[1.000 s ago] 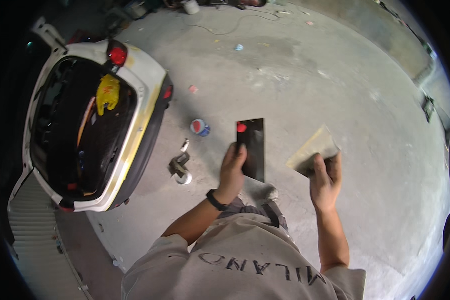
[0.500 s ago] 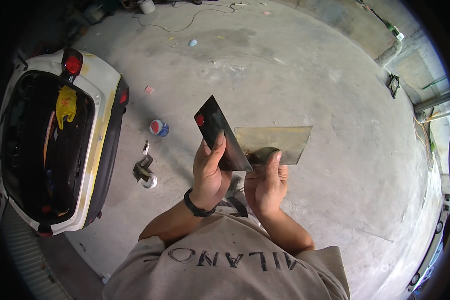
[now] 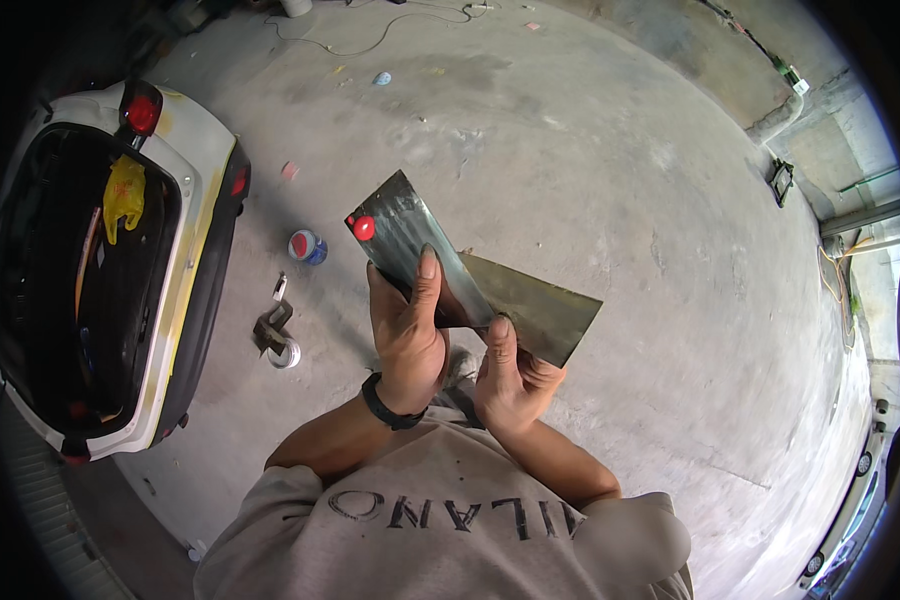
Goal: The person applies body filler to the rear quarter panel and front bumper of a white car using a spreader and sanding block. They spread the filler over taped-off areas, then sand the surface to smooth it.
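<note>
Flat metal putty spreaders are in both hands, held above the floor in front of my chest. My left hand grips a dark, shiny spreader, thumb on its upper face. Near that spreader's far left corner sits a glossy dab of red paste. My right hand is closed on the second spreader, dull yellowish grey, with the thumb at its inner end. The two blades overlap at their inner ends, the left one on top; whether they touch I cannot tell. Fingers under both blades are partly hidden.
A white car with its rear open stands at the left, a yellow plastic bag inside. On the concrete floor are a blue can, a white tub beside dark scrapers, and a small white tube. A cable lies farther off.
The left spreader has tipped so its face catches more light, and its far end has moved left. The right spreader has turned clockwise, its outer end now lower. Both hands stay closed on them.
</note>
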Demonstrator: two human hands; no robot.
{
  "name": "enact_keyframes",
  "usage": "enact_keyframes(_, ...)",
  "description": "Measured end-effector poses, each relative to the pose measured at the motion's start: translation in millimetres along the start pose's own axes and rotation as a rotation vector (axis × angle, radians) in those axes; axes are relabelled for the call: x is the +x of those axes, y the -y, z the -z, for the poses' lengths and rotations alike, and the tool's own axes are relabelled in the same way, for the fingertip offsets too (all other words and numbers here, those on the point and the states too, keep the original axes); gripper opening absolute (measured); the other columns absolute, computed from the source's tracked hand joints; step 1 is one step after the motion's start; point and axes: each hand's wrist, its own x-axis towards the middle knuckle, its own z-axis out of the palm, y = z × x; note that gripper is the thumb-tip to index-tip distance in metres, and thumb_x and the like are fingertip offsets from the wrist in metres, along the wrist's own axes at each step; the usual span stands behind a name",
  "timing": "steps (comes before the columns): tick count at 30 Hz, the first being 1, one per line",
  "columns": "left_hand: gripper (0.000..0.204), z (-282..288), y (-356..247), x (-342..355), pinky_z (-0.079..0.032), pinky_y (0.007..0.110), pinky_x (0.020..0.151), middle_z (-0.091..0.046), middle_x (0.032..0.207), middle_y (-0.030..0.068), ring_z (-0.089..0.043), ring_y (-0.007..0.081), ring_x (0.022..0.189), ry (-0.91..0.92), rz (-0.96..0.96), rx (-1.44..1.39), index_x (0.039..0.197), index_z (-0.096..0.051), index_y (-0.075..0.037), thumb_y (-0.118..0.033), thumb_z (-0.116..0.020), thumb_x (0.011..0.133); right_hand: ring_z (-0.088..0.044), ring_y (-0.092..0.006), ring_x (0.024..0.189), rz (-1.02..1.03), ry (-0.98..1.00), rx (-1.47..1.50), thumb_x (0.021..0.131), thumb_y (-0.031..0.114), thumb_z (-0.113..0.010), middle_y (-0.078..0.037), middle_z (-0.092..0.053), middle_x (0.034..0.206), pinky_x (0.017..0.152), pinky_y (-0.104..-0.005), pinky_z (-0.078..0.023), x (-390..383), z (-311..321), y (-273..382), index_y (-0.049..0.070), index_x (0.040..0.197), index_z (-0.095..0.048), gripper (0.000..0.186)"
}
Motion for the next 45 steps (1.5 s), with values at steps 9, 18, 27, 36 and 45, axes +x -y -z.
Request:
enact_keyframes(9,0.038,34.7,-7.0,7.7,-0.049,0.03,0.102,-0.062,0.121,0.0014,-0.058,0.0061,0.106,0.171,-0.047,0.21,0.147,-0.044,-0.005,-0.013,-0.054,0.111,-0.063,-0.0188,0.067,0.036,0.527,-0.552,0.097,-0.005,-0.068,-0.015,-0.07,0.085,0.064,-0.0278,-0.05,25.0,29.1,14.1,-0.005,0.122,-0.071,0.025)
enact_keyframes(18,0.033,67.9,-7.8,13.7,-0.047,0.022,0.091,-0.061,0.118,-0.002,-0.055,0.0036,0.103,0.204,0.042,0.31,0.139,-0.052,-0.003,-0.01,-0.062,0.108,-0.068,-0.0306,0.07,0.032,0.984,-0.522,0.101,0.007,-0.066,-0.02,-0.072,0.092,0.064,-0.0345,-0.053,64.1,63.1,3.5,-0.001,0.117,-0.073,0.018)
enact_keyframes(27,0.026,55.2,-7.3,11.9,-0.048,0.023,0.091,-0.064,0.113,-0.0019,-0.057,0.0045,0.099,0.236,0.1,0.334,0.131,-0.056,-0.003,-0.011,-0.063,0.107,-0.076,-0.0312,0.098,-0.031,1.107,-0.691,0.091,-0.009,-0.063,-0.016,-0.073,0.096,0.081,-0.0437,-0.06,70.6,79.2,-2.6,-0.004,0.113,-0.068,0.023)
enact_keyframes(36,0.021,18.8,27.3,-33.5,-0.047,0.023,0.086,-0.062,0.109,0.0015,-0.054,0.0067,0.095,0.424,0.251,0.371,0.125,-0.052,0.0,-0.011,-0.06,0.109,-0.048,-0.0124,0.078,-0.732,0.129,0.509,0.112,0.042,-0.039,-0.001,-0.052,0.086,0.072,-0.0289,-0.044,88.0,52.8,-19.8,0.01,0.099,-0.052,0.037)
enact_keyframes(45,0.018,42.1,-1.5,0.2,-0.042,0.024,0.065,-0.055,0.082,-0.0022,-0.047,0.0056,0.073,0.3,0.111,0.582,0.107,-0.05,-0.002,-0.016,-0.062,0.108,-0.056,-0.0159,0.069,-0.248,0.55,-0.56,0.1,0.045,-0.066,-0.012,-0.06,0.079,0.061,-0.0333,-0.045,52.0,107.7,-32.9,-0.003,0.11,-0.052,0.051)
